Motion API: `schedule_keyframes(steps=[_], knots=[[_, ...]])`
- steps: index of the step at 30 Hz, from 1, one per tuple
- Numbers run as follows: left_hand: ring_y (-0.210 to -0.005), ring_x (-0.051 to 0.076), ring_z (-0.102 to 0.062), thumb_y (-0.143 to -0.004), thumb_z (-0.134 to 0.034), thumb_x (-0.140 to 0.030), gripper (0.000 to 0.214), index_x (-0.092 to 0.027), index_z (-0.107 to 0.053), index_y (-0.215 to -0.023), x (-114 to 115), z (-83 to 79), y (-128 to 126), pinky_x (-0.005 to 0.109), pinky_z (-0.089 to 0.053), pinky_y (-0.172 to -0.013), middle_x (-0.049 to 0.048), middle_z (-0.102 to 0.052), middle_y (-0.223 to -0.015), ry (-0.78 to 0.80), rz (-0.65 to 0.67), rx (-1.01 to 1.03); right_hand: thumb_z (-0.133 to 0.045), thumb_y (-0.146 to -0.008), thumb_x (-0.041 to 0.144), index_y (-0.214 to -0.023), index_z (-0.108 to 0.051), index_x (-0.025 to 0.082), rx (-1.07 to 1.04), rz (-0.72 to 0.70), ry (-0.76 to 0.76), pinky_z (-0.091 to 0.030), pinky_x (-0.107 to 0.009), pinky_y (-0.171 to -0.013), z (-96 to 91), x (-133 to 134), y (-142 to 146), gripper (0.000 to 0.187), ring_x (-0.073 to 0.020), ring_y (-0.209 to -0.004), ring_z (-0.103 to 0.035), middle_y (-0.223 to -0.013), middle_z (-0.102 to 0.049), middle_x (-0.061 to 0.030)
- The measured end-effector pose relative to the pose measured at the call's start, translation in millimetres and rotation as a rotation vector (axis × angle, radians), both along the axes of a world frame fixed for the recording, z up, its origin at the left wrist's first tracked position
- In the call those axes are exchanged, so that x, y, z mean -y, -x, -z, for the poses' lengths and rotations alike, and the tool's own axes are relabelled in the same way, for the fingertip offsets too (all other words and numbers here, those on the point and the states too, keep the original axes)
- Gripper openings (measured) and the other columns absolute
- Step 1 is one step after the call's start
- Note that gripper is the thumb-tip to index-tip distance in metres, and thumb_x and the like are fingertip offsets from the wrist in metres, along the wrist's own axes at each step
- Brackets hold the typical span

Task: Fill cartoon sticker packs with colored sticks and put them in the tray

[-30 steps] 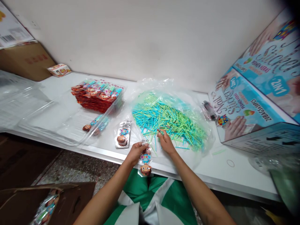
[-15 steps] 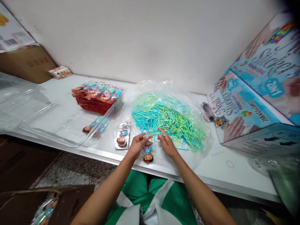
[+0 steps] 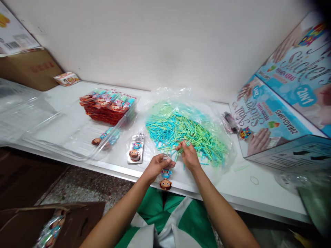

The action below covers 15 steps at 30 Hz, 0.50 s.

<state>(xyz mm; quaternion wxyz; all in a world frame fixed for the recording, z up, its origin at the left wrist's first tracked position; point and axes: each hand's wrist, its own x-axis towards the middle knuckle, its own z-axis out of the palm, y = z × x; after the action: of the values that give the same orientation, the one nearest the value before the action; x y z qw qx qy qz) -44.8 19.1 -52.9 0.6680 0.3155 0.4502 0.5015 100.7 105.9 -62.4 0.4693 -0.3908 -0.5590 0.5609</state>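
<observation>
My left hand (image 3: 156, 166) is closed on the top end of a small candy packet (image 3: 165, 184). The packet hangs down at the front edge of the table, printed with a brown-haired cartoon head. Just to the right, my right hand (image 3: 190, 157) pinches a few thin green and blue plastic sticks (image 3: 180, 151) at the near side of a heap of such sticks (image 3: 186, 129). The heap lies in a clear plastic bag (image 3: 178, 93). A second packet (image 3: 135, 151), silver-edged with the same cartoon, lies flat left of my left hand.
Left of the heap, a clear plastic tray (image 3: 55, 153) holds a stack of red packets (image 3: 103, 112) and loose ones in front. Printed cardboard boxes (image 3: 269, 120) stand at the right. A rubber band (image 3: 254, 180) lies near them. An open carton (image 3: 85, 220) sits below the table.
My hands have moved apart. The right one has gone slightly right and up to the heap and now pinches sticks; the left one has lowered a little with the packet.
</observation>
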Motion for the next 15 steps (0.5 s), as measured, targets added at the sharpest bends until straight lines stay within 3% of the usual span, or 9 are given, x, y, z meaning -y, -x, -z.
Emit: schedule_keyframes(steps=[3,8,11,15], knots=[[-0.074,0.018,-0.064,-0.066,-0.072,-0.041,0.037,-0.010,-0.066,-0.086,1.1,1.3,-3.3,0.024,-0.045,-0.064,0.0110,-0.069,-0.085,0.007,0.018,-0.070,-0.049,-0.082,0.050,-0.089,-0.046,0.022,-0.238,0.033,0.140,-0.049,-0.035,-0.068,-4.6,0.8,4.9,0.029,-0.0160,-0.067,-0.057,-0.071,-0.051,0.0007],[-0.078,0.021,-0.065,-0.063,-0.074,-0.041,0.038,-0.011,-0.062,-0.084,-1.3,1.1,-5.0,0.028,-0.047,-0.068,0.0116,-0.069,-0.087,0.005,0.003,-0.025,-0.047,-0.083,0.049,-0.089,-0.044,0.023,-0.277,-0.022,0.191,-0.049,-0.032,-0.063,-22.5,7.8,6.5,0.027,-0.0151,-0.067,-0.057,-0.072,-0.050,0.0013],[-0.075,0.021,-0.066,-0.065,-0.072,-0.042,0.039,-0.012,-0.057,-0.085,-2.8,-0.3,-4.7,0.032,-0.048,-0.071,0.0116,-0.069,-0.084,-0.001,-0.011,-0.011,-0.041,-0.088,0.048,-0.091,-0.044,0.024,-0.085,-0.086,0.086,-0.046,-0.028,-0.057,-38.8,12.7,2.9,0.025,-0.0121,-0.057,-0.052,-0.069,-0.048,0.0032],[-0.067,0.019,-0.065,-0.067,-0.070,-0.043,0.036,-0.014,-0.050,-0.077,-3.2,0.3,-1.9,0.031,-0.049,-0.067,0.0086,-0.068,-0.074,-0.027,-0.042,-0.101,-0.034,-0.091,0.043,-0.097,-0.049,0.023,0.483,-0.273,-0.240,-0.042,-0.026,-0.058,-61.0,15.5,-7.1,0.025,-0.0137,-0.058,-0.051,-0.068,-0.053,0.0017]])
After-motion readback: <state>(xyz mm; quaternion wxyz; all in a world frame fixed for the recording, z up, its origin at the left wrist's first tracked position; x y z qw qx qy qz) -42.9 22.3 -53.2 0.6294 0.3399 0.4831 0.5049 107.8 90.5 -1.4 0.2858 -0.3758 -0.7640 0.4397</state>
